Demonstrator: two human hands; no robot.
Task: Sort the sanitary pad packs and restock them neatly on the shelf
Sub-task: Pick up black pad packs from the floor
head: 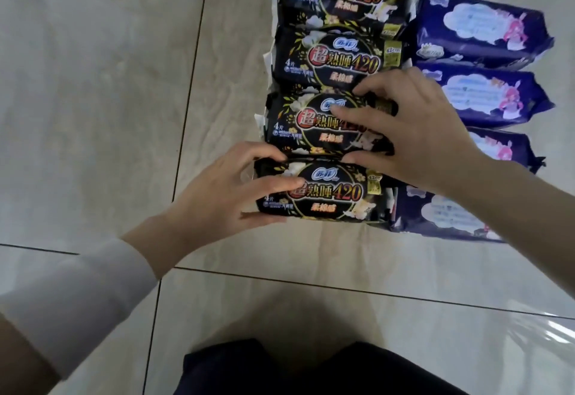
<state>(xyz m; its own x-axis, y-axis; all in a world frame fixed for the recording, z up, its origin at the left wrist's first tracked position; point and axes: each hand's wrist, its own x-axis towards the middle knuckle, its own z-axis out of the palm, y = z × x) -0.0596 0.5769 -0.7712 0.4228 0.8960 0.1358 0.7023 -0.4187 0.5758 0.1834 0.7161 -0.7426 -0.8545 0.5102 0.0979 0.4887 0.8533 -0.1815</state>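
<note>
Black packs (337, 60) of sanitary pads lie on the tiled floor (93, 108) in a column running 6 to 12 o'clock, with blue packs (479, 26) just beside them at 3 o'clock — every long axis pointing 9 to 3. The left hand (217, 197), entering from 7 o'clock, grips the nearest black pack (331, 197) at its 9 o'clock end. The right hand (413, 136), entering from 4 o'clock, spans the next black pack (295, 128) — fingers curled over its far edge, thumb on its near edge.

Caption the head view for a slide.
Sorting on the floor: left hand grips the nearest black pack, right hand holds the next black pack, beside blue packs.
</note>
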